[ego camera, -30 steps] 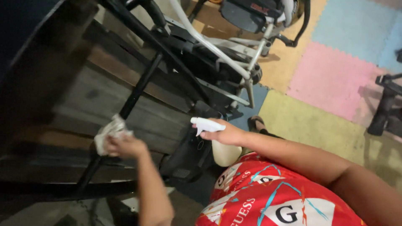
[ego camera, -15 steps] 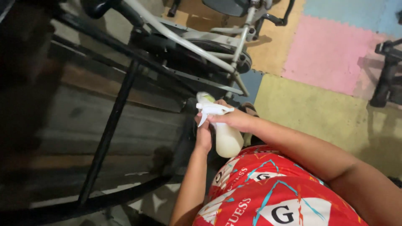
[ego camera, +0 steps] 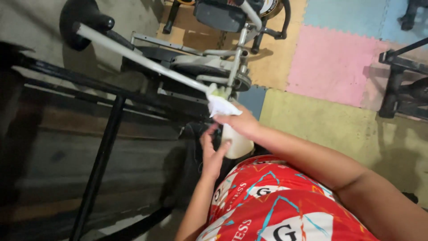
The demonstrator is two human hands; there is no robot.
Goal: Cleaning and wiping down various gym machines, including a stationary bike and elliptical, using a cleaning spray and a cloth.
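Coloured foam floor mats (ego camera: 330,67), exercise bike (ego camera: 214,62) ahead.
Right hand (ego camera: 243,125) grips spray bottle (ego camera: 234,138); left hand (ego camera: 211,151) open, touching it.

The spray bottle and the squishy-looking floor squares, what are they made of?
The spray bottle looks like smooth, pale plastic: slightly see-through body, moulded white trigger head. The floor squares look like soft foam mats with a matte finish: pastel pink, yellow and blue, joined by jigsaw-toothed edges. The right hand holds the bottle.

Right hand (ego camera: 243,124) is clenched, left hand (ego camera: 211,149) open beside it.
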